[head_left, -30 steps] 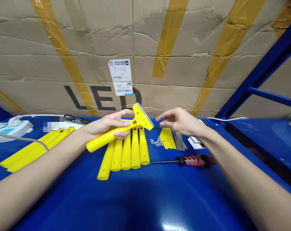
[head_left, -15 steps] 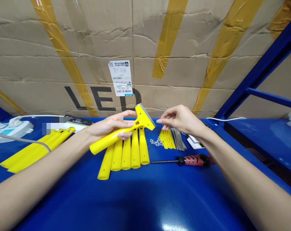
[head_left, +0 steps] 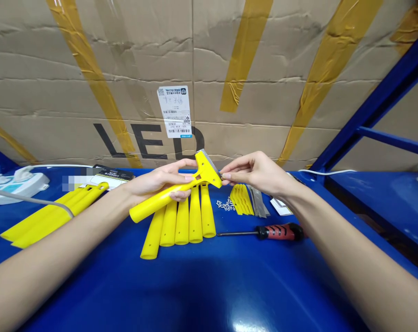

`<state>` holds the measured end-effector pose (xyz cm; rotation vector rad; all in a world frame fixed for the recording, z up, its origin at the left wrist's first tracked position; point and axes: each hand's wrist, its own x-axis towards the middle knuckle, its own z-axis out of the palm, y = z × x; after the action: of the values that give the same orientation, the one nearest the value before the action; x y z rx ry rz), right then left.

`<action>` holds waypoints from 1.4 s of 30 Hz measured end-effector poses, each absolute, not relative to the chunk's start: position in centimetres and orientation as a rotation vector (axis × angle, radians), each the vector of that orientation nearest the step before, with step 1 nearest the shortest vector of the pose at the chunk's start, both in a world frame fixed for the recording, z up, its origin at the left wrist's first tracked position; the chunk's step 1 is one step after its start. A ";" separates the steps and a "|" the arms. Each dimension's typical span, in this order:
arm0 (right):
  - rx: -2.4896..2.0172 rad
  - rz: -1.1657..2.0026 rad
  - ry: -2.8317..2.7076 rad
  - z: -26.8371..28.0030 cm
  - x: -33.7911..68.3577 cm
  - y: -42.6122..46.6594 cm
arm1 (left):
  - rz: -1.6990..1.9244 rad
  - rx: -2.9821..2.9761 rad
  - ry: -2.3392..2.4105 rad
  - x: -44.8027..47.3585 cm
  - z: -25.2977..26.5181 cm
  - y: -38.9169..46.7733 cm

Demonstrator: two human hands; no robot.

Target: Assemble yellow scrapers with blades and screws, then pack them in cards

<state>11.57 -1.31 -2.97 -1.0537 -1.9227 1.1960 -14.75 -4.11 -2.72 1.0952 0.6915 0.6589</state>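
My left hand (head_left: 164, 179) is wrapped around the neck of a yellow scraper (head_left: 160, 201). Its handle slants down to the left, and its wide head faces up and right with a grey metal blade (head_left: 209, 159) along the edge. My right hand (head_left: 253, 173) pinches the lower right end of that blade between thumb and fingers; the fingertips hide this corner. Below the left hand, several yellow scraper handles (head_left: 188, 226) lie side by side. Under the right hand are small silvery screws (head_left: 224, 204), yellow plastic plates (head_left: 241, 200) and a stack of grey blades (head_left: 259, 201).
A screwdriver (head_left: 280, 232) with a red and black grip lies in front of the small parts. More yellow handles (head_left: 50, 214) and a black package card (head_left: 112, 173) are at left, by a white power strip (head_left: 18, 188). A large carton (head_left: 143, 60) stands behind the blue table (head_left: 195, 290).
My right hand has moved slightly left, and its fingertips now touch the end of the scraper's head. The left hand holds the scraper almost unchanged.
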 end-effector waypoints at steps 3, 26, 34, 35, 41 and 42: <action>-1.003 1.151 -1.911 -3.0 11.2 -1.5 | 0.636 1.114 0.683 -14.8 -2.8 -4.0; -0.821 0.819 -1.906 -3.4 9.3 -2.2 | 0.503 1.202 0.653 -14.1 -3.0 -4.9; -0.838 0.965 -1.839 -3.6 9.7 -1.9 | 0.490 1.243 0.663 -14.2 -2.8 -5.1; -0.848 0.969 -1.843 -3.6 9.7 -1.9 | 0.491 1.240 0.669 -14.2 -2.8 -5.1; -0.887 0.969 -1.892 -3.3 9.5 -2.2 | 0.493 1.213 0.683 -14.0 -2.9 -4.9; -0.888 0.962 -1.896 -3.3 9.5 -2.3 | 0.491 1.209 0.682 -13.9 -2.9 -5.0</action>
<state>9.51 -2.28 -3.26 -0.8880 -1.8960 0.9618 -13.92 -4.99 -2.89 1.2092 0.6819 0.4909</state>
